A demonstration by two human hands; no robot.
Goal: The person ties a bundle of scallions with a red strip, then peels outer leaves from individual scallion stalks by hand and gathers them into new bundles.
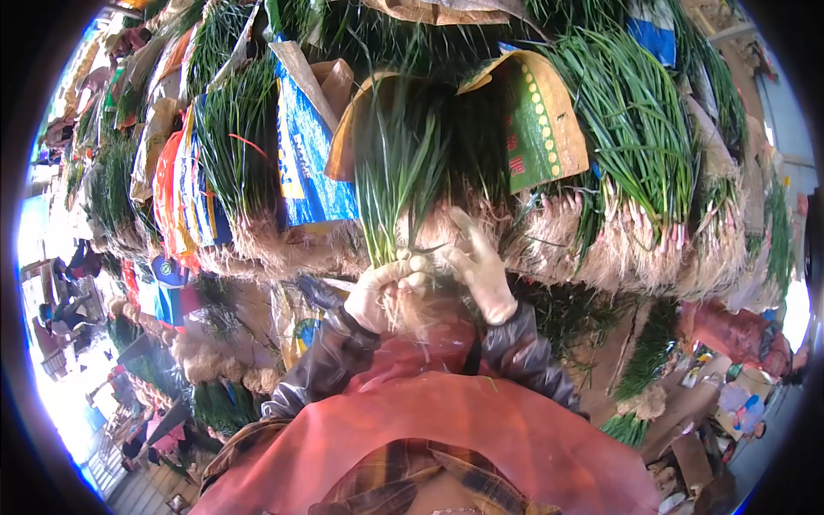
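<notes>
My left hand (374,297), which looks pale-gloved, is closed around a small bunch of green onions (396,193) just above the roots. Their white bulbs show at its fingertips, the leaves point away from me, and the stringy roots hang toward my apron. To the right, my right hand (482,271) is raised beside the bunch with its fingers apart, and I see nothing held in it. Behind both hands lies a long row of rooted green onions (631,146); blur hides some detail around the bulbs.
Printed sacking and card pieces, one blue (313,142) and one green-and-tan (536,120), divide the row. A red apron (429,412) covers my front. A tied onion bundle (642,403) lies lower right. Other people (75,266) are at the far left.
</notes>
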